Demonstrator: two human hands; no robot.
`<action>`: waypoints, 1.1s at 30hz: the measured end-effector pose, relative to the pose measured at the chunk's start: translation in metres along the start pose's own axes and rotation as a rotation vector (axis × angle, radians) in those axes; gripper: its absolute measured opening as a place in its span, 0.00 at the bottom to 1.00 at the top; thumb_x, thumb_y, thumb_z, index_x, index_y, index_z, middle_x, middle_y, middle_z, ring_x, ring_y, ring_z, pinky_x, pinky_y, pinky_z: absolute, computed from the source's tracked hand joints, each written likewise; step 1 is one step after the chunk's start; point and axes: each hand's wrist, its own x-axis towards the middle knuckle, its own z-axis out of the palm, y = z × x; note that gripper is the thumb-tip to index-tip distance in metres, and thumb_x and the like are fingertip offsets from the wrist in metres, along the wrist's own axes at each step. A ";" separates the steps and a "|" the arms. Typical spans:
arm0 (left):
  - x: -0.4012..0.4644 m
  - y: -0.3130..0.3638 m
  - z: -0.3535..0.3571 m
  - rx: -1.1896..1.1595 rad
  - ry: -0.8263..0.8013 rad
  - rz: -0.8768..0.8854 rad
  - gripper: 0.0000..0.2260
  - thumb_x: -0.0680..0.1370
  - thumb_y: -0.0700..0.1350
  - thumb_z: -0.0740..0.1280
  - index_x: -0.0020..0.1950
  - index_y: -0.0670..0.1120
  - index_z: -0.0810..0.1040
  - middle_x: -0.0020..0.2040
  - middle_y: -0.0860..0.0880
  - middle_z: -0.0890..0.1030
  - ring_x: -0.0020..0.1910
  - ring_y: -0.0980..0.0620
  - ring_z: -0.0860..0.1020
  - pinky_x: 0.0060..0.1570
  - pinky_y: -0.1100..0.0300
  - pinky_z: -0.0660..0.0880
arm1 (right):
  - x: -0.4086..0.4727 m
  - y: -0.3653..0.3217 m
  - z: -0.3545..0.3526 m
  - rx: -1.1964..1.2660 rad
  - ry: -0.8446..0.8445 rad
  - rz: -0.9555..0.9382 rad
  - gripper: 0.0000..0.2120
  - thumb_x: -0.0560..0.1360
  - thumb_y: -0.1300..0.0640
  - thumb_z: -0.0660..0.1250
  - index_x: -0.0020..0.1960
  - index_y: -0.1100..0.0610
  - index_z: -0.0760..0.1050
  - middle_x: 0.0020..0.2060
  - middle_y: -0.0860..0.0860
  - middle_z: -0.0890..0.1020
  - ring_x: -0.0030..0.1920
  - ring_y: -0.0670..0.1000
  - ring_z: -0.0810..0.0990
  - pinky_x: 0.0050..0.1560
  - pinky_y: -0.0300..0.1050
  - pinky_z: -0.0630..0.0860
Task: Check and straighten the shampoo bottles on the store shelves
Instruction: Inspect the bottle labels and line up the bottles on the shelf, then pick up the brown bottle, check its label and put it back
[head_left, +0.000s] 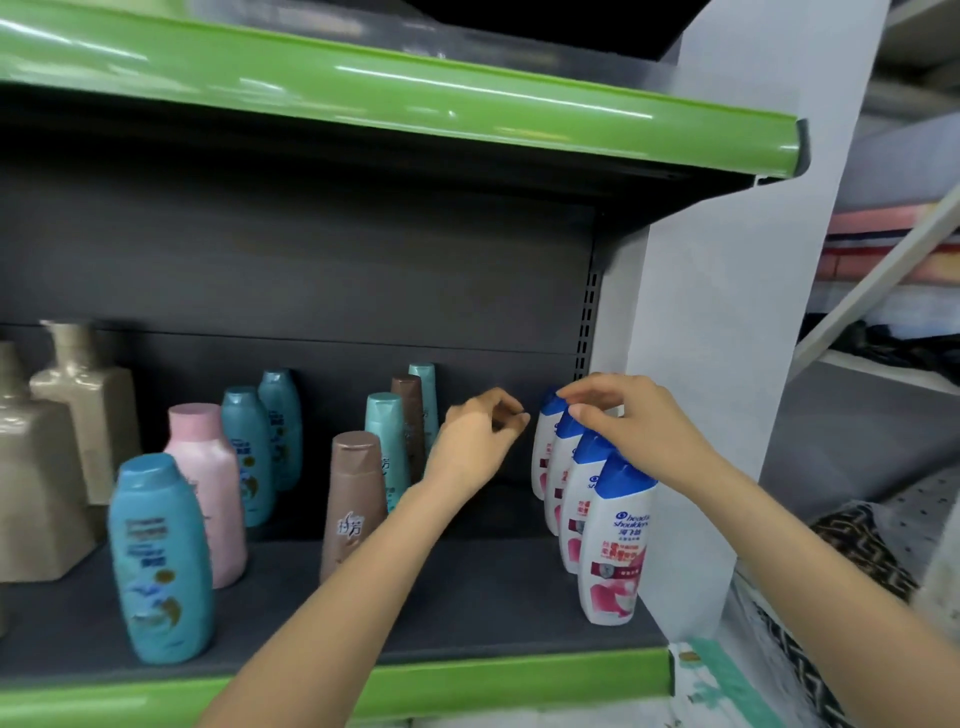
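Observation:
A row of several white shampoo bottles with blue caps (618, 545) stands upright along the right end of the dark shelf (467, 613). My right hand (628, 421) hovers over their caps, fingers spread and relaxed, thumb touching a cap near the back. My left hand (475, 441) hangs in the gap left of that row with loosely curled fingers and holds nothing. Just left of it stand a brown bottle (353, 499), a teal bottle (384, 431) and more brown and teal ones behind, partly hidden by my wrist.
Further left stand a blue bottle (161, 561) near the front, a pink bottle (208, 488), two more blue ones and beige square bottles (41, 467). A green-edged upper shelf (415, 98) overhangs. A white side panel (701, 312) closes the right end.

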 end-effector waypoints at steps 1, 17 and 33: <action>-0.011 -0.001 -0.007 0.016 -0.007 0.014 0.05 0.77 0.50 0.66 0.50 0.50 0.78 0.44 0.52 0.82 0.44 0.53 0.79 0.49 0.57 0.76 | -0.006 -0.006 0.004 0.030 -0.005 0.007 0.09 0.77 0.57 0.64 0.54 0.48 0.79 0.47 0.43 0.81 0.47 0.38 0.78 0.42 0.24 0.72; -0.130 -0.023 -0.134 0.024 0.035 0.223 0.07 0.75 0.48 0.68 0.52 0.53 0.77 0.46 0.57 0.79 0.42 0.59 0.78 0.46 0.53 0.77 | -0.070 -0.116 0.110 0.242 0.033 0.190 0.21 0.77 0.61 0.64 0.68 0.50 0.69 0.59 0.51 0.76 0.54 0.47 0.77 0.59 0.45 0.73; -0.110 -0.052 -0.152 -0.188 -0.177 0.184 0.28 0.74 0.41 0.71 0.71 0.54 0.63 0.59 0.49 0.77 0.54 0.54 0.75 0.53 0.62 0.72 | -0.083 -0.146 0.149 0.359 0.036 0.280 0.23 0.79 0.67 0.57 0.68 0.47 0.67 0.53 0.46 0.78 0.52 0.43 0.77 0.55 0.45 0.74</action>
